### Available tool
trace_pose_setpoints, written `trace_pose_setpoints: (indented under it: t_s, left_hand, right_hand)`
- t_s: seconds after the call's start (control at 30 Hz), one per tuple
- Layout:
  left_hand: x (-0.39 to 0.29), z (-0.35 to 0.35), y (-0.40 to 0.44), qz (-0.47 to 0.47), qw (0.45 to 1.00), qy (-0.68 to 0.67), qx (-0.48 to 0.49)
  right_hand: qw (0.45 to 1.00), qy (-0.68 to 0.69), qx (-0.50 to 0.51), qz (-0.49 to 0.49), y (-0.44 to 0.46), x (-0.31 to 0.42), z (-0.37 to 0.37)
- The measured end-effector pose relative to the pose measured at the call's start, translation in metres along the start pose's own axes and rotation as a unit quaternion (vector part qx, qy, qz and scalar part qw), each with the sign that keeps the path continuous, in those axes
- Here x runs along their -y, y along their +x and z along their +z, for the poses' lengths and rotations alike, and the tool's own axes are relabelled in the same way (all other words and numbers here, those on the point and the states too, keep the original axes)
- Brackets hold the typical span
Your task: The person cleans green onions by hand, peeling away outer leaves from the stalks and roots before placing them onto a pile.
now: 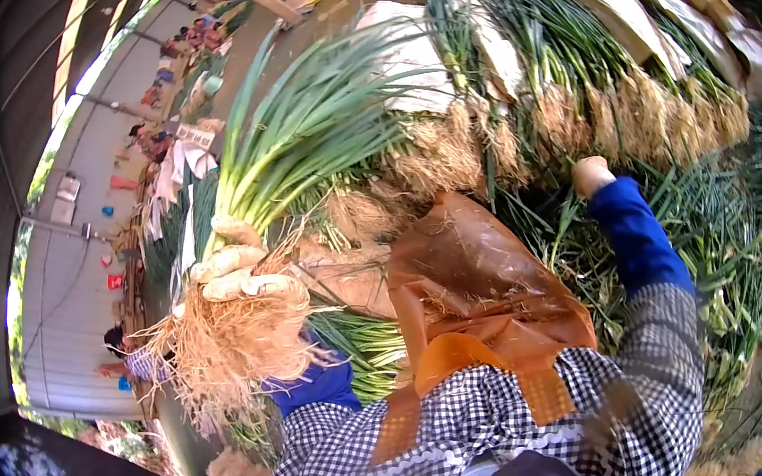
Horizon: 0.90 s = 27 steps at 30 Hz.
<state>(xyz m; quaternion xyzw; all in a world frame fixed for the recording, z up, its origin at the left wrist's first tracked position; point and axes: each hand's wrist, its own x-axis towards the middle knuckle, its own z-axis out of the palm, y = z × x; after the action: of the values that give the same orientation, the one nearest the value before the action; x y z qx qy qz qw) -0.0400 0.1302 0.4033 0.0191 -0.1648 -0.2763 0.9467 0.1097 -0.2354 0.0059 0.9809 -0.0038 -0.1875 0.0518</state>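
My left hand [231,273], in a light glove, is wrapped round a thick bunch of green onions [284,145]. Their green tops fan up and to the right, and the pale roots [232,342] hang down in front of my blue sleeve. My right arm reaches forward on the right. My right hand [592,176] is at the near edge of the laid-out bundles, close to the roots of the green onions [567,125]. Its fingers point away and are hidden, so what they hold, if anything, does not show.
Bundles of green onions lie in a row ahead, some under pale sheets [406,54]. A brown plastic apron [489,263] covers my lap. Loose green leaves [705,246] are heaped on the right. Other people [138,353] sit along the wall at left.
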Motion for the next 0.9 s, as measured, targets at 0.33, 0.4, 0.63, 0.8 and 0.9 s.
trace_pose_setpoints:
  t_s: [0.33,0.4,0.63,0.8,0.9]
  left_hand:
    - [-0.015,0.024,-0.023,0.154,0.986,-0.037,-0.059]
    - [-0.024,0.031,-0.039,0.206,0.976,-0.037,-0.056]
    - [-0.099,0.02,-0.104,0.34,0.938,0.061,-0.042]
    - [-0.103,0.001,-0.11,0.412,0.904,0.091,-0.063]
    - [-0.093,0.003,-0.121,0.44,0.882,0.151,-0.07]
  right_hand:
    - [0.669,0.125,-0.487,-0.547,-0.112,0.291,-0.281]
    - [0.79,0.09,-0.292,-0.532,-0.039,0.303,-0.229]
    - [0.937,-0.034,0.014,-0.348,0.002,0.216,-0.116]
    - [0.671,0.137,-0.379,-0.622,-0.167,0.366,-0.262]
    - [0.557,0.193,-0.494,-0.639,-0.171,0.465,-0.271]
